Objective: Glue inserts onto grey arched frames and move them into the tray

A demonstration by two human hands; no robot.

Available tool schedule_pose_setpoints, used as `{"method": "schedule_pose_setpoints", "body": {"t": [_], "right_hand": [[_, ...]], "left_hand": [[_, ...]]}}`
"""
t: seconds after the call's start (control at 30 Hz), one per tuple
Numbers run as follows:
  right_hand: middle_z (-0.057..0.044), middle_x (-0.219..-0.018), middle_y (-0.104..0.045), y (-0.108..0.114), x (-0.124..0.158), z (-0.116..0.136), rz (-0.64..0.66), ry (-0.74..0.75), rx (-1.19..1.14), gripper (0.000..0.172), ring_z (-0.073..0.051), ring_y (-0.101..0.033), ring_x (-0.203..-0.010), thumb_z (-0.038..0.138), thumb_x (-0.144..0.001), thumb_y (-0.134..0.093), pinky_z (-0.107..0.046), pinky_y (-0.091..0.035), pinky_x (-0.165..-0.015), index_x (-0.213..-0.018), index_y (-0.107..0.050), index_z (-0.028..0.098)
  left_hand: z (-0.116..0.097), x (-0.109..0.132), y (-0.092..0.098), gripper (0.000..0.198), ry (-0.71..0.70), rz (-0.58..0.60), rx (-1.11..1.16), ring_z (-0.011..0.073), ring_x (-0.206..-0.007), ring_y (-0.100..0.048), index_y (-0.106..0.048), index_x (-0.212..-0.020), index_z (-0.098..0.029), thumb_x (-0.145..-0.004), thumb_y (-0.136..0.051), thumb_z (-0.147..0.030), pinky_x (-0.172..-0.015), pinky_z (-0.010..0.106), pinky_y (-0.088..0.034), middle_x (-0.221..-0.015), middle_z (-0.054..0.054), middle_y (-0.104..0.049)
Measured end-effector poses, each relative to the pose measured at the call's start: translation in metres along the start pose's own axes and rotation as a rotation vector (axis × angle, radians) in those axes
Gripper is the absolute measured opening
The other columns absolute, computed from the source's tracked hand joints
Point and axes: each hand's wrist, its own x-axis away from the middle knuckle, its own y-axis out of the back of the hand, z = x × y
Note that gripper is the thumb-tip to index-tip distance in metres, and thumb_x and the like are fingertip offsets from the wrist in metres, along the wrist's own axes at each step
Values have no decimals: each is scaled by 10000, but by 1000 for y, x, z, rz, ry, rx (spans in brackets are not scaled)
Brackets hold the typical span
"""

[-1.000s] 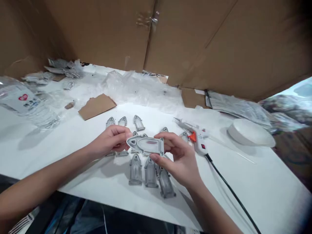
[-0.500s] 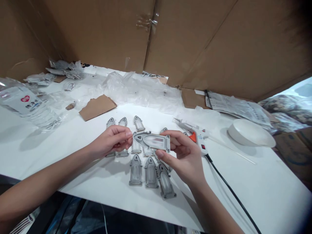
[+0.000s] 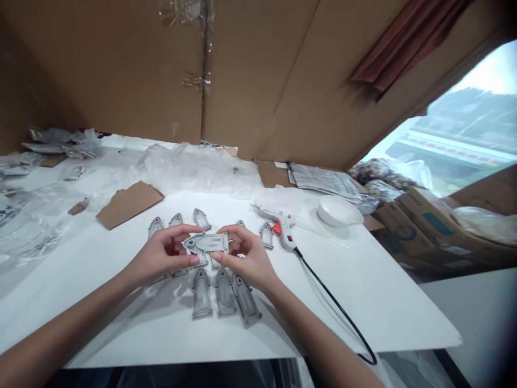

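Observation:
Both my hands hold one grey arch-shaped frame piece sideways above the white table. My left hand pinches its pointed left end between thumb and fingers. My right hand grips its flat right end. Right below my hands three larger grey frame pieces lie side by side. Several smaller ones lie in a row just beyond my fingers, partly hidden by them.
A white glue gun with an orange trigger lies right of my hands, its black cord running to the table's near edge. A white bowl, cardboard scrap, crumpled clear plastic and cardboard walls surround the area.
My head has lifted and turned right, showing a window and boxes. My left hand has taken hold of the frame piece's left end again; both hands have drawn closer together.

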Motion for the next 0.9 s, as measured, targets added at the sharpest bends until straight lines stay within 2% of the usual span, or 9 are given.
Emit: {"method": "schedule_pose_setpoints", "body": {"t": [0.13, 0.27, 0.37, 0.5, 0.63, 0.73, 0.8, 0.9], "right_hand": [[25, -707, -611, -2, -2, -2, 32, -21, -33, 426, -87, -522, -522, 394, -704, -806, -213, -416, -478, -1026, -609, 198], [-20, -867, -668, 2, -5, -1, 38, 15, 120, 459, -84, -567, -555, 418, -705, -798, -209, -445, -491, -1069, -625, 197], [-58, -1004, -693, 12, -5, 6, 22, 32, 183, 505, -100, -613, -617, 432, -672, -814, -225, -491, -539, -1086, -641, 200], [-87, -1021, -717, 45, 4, 19, -136, 51, 281, 451, -126, -636, -677, 479, -753, -722, -272, -538, -624, -1079, -638, 179], [-105, -1027, -707, 98, 22, 31, -393, 22, 436, 391, -149, -650, -723, 469, -800, -668, -281, -526, -622, -1039, -647, 160], [-112, -984, -706, 133, 37, 33, -516, -37, 540, 361, -150, -643, -676, 427, -785, -666, -278, -507, -582, -998, -652, 137], [-112, -940, -705, 147, 45, 31, -554, -80, 591, 337, -150, -637, -646, 396, -777, -660, -273, -493, -558, -975, -655, 124], [-103, -883, -704, 151, 51, 26, -553, -122, 633, 297, -148, -630, -616, 366, -777, -645, -271, -479, -543, -941, -663, 118]], "left_hand": [[0, -1, -2, 483, -46, -104, -96, 100, -515, -457, -693, -1099, -157, -682, -819, -365, -449, 209, -365, -651, -14, -564], [1, -1, 1, 485, -86, -126, -117, 135, -578, -520, -719, -1080, -146, -666, -824, -376, -505, 239, -425, -696, 17, -619], [-1, -1, 4, 502, -97, -152, -132, 132, -592, -514, -724, -1093, -151, -664, -828, -391, -521, 233, -426, -679, 8, -611], [-6, -1, 8, 519, -91, -253, -112, 104, -550, -469, -734, -1072, -149, -625, -855, -384, -485, 205, -395, -640, -7, -600], [-9, -1, 14, 552, -91, -344, -65, 85, -525, -437, -728, -1076, -155, -590, -884, -364, -460, 186, -377, -638, -14, -614], [-8, -1, 17, 573, -95, -380, -27, 92, -561, -474, -720, -1093, -173, -585, -893, -373, -477, 176, -398, -691, -5, -647], [-8, 0, 18, 589, -96, -391, -14, 95, -575, -490, -709, -1115, -175, -596, -888, -388, -482, 173, -404, -712, -1, -658], [-7, 0, 18, 613, -109, -396, -21, 85, -541, -460, -691, -1148, -151, -616, -877, -392, -468, 173, -383, -640, -20, -616]]}}
